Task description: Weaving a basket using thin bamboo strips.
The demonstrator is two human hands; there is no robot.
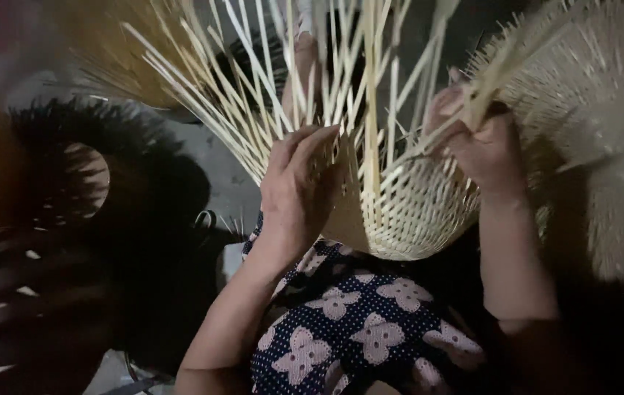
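Resting on the person's lap is a half-woven bamboo basket (407,212), its rounded, finished bottom sitting low against the flowered dark-blue cloth (356,322) over their knees, and its loose pale strips (312,80) are fanning upward and outward in a wide spray. The left hand (297,186) is pressing flat against the basket's near wall, its fingers lying fairly straight and close together, spread over the weave rather than curled round anything. The right hand (476,143) is sitting at the basket's far rim, its fingers bent in and pinching a small bunch of the upright strips. Both forearms are reaching in bare from below.

Just beside the right hand, another pale woven piece (597,110) with bristling strip ends is filling the upper right corner, partly in shadow. Over on the left, a dark round shape with a fringed edge (85,175) is lying on the grey floor (217,168), too dim for me to tell what it is.
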